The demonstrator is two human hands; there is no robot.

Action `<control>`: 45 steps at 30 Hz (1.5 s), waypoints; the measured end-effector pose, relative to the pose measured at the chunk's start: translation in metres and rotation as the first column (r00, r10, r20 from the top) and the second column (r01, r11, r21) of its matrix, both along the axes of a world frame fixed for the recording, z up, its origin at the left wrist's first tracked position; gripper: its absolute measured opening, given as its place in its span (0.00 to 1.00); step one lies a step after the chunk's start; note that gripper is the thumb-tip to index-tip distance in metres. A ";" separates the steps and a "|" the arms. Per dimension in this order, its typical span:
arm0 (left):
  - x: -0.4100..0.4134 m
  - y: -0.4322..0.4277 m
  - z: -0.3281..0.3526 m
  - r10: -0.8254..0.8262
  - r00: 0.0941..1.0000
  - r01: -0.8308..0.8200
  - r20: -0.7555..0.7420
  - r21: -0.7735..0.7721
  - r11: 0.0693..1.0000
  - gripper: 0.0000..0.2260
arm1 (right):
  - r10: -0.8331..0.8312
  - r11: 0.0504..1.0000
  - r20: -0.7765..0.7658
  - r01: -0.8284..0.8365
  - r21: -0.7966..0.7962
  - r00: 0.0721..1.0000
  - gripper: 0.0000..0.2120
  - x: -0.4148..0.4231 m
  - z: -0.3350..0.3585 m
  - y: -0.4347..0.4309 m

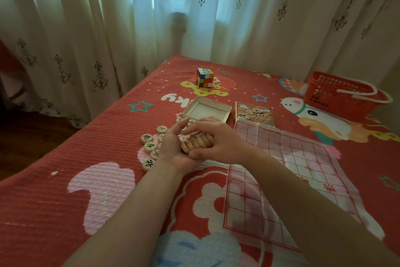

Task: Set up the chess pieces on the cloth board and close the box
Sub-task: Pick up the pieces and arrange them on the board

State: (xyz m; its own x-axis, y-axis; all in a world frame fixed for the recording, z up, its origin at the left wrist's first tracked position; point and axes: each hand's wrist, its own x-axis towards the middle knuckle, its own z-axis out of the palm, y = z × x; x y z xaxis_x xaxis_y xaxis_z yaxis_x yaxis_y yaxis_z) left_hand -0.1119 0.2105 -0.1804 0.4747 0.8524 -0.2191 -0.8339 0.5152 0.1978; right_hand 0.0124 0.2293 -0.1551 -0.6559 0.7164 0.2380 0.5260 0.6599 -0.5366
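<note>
Red cartoon blanket (pixel 54 212) under cloth board (pixel 292 169); curtains (pixel 86 17) behind; wooden floor (pixel 26 136) left.

The chess pieces (pixel 198 142) are pale wood, smooth with a light sheen, and have inked characters on top. The board (pixel 303 158) is thin cloth — creased, matt, half see-through. The open box (pixel 205 109) is plain matt cardboard; its lid (pixel 255 115) is printed card with a faint gloss. The bedspread (pixel 97 154) is rough waffle-weave cloth. The basket (pixel 337 95) is red latticed plastic with a white cord handle (pixel 365 93), the cube (pixel 204 77) glossy plastic — the curtains (pixel 86 17) sheer, embroidered fabric.
</note>
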 end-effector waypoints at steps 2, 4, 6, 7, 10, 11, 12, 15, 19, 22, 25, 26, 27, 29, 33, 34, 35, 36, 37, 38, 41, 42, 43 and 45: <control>-0.001 -0.001 -0.001 -0.002 1.000 0.002 0.027 -0.002 1.000 0.16 | -0.010 0.999 -0.077 0.007 -0.033 0.997 0.23 0.004 0.001 -0.001; -0.002 -0.001 -0.001 0.000 0.999 0.000 0.037 0.004 1.000 0.15 | -0.043 0.996 -0.168 0.029 -0.080 0.985 0.23 0.013 0.003 -0.001; 0.000 -0.002 -0.001 -0.006 1.000 0.006 -0.010 0.033 0.999 0.13 | -0.068 0.992 -0.213 0.043 -0.117 0.975 0.22 0.024 0.004 -0.003; 0.002 -0.002 -0.001 -0.011 0.999 0.013 -0.051 0.050 0.999 0.13 | -0.073 0.991 -0.212 0.047 -0.122 0.975 0.20 0.028 0.004 -0.004; 0.012 -0.004 0.000 -0.036 0.990 0.046 -0.137 0.072 0.996 0.11 | -0.118 0.989 -0.184 0.097 -0.115 0.976 0.16 0.039 0.002 -0.011; 0.016 -0.005 0.001 -0.043 0.986 0.056 -0.159 0.075 0.996 0.10 | -0.138 0.986 -0.192 0.116 -0.117 0.972 0.16 0.043 0.002 -0.014; 0.020 -0.006 0.001 -0.046 0.982 0.062 -0.184 0.082 0.995 0.10 | -0.152 0.985 -0.206 0.129 -0.118 0.967 0.15 0.046 0.001 -0.015; 0.035 -0.009 0.003 -0.069 0.965 0.103 -0.254 0.123 0.987 0.11 | -0.214 0.975 -0.252 0.188 -0.121 0.944 0.15 0.061 0.000 -0.027; 0.059 -0.013 0.008 -0.129 0.942 0.181 -0.309 0.146 0.973 0.12 | -0.282 0.956 -0.317 0.292 -0.019 0.906 0.16 0.082 -0.002 -0.047; 0.078 -0.014 0.008 -0.152 0.912 0.212 -0.380 0.121 0.970 0.10 | -0.314 0.933 -0.349 0.355 0.060 0.883 0.14 0.097 -0.002 -0.061; 0.098 -0.014 0.004 -0.149 0.861 0.231 -0.487 0.113 0.966 0.13 | -0.362 0.904 -0.311 0.412 0.110 0.878 0.13 0.122 -0.004 -0.077; 0.101 -0.014 0.002 -0.137 0.857 0.228 -0.497 0.125 0.966 0.16 | -0.361 0.902 -0.293 0.411 0.130 0.885 0.13 0.129 -0.005 -0.081; 0.108 -0.014 -0.001 -0.136 0.854 0.236 -0.502 0.141 0.962 0.18 | -0.364 0.901 -0.277 0.412 0.137 0.889 0.13 0.139 -0.007 -0.087; 0.117 -0.016 -0.005 -0.124 0.842 0.257 -0.525 0.188 0.948 0.17 | -0.371 0.906 -0.260 0.409 0.110 0.892 0.14 0.157 -0.012 -0.096; 0.121 -0.019 -0.010 -0.119 0.812 0.319 -0.572 0.263 0.910 0.14 | -0.402 0.913 -0.289 0.406 -0.048 0.869 0.15 0.179 -0.024 -0.109; 0.121 -0.019 -0.011 -0.117 0.811 0.325 -0.573 0.274 0.905 0.14 | -0.425 0.905 -0.291 0.414 -0.102 0.857 0.15 0.183 -0.026 -0.111; 0.121 -0.019 -0.010 -0.112 0.812 0.321 -0.573 0.278 0.905 0.14 | -0.447 0.894 -0.284 0.419 -0.156 0.848 0.15 0.185 -0.028 -0.112; 0.121 -0.018 -0.010 -0.105 0.817 0.311 -0.566 0.280 0.908 0.13 | -0.459 0.887 -0.270 0.417 -0.201 0.846 0.16 0.186 -0.028 -0.113; 0.121 -0.019 -0.010 -0.100 0.824 0.301 -0.557 0.282 0.911 0.12 | -0.462 0.882 -0.256 0.410 -0.231 0.849 0.16 0.187 -0.027 -0.112; 0.122 -0.019 -0.011 -0.096 0.828 0.296 -0.553 0.285 0.912 0.11 | -0.457 0.883 -0.251 0.400 -0.247 0.853 0.16 0.189 -0.026 -0.112; 0.124 -0.020 -0.011 -0.087 0.823 0.295 -0.562 0.292 0.910 0.09 | -0.439 0.888 -0.249 0.373 -0.271 0.864 0.18 0.191 -0.022 -0.108; 0.124 -0.021 -0.011 -0.083 0.819 0.296 -0.567 0.294 0.909 0.08 | -0.433 0.887 -0.245 0.362 -0.286 0.867 0.17 0.191 -0.023 -0.108; 0.124 -0.021 -0.011 -0.078 0.815 0.298 -0.574 0.299 0.907 0.08 | -0.425 0.888 -0.240 0.349 -0.301 0.873 0.17 0.191 -0.023 -0.107; 0.124 -0.022 -0.010 -0.074 0.805 0.311 -0.588 0.313 0.898 0.08 | -0.403 0.887 -0.229 0.317 -0.335 0.886 0.15 0.191 -0.024 -0.109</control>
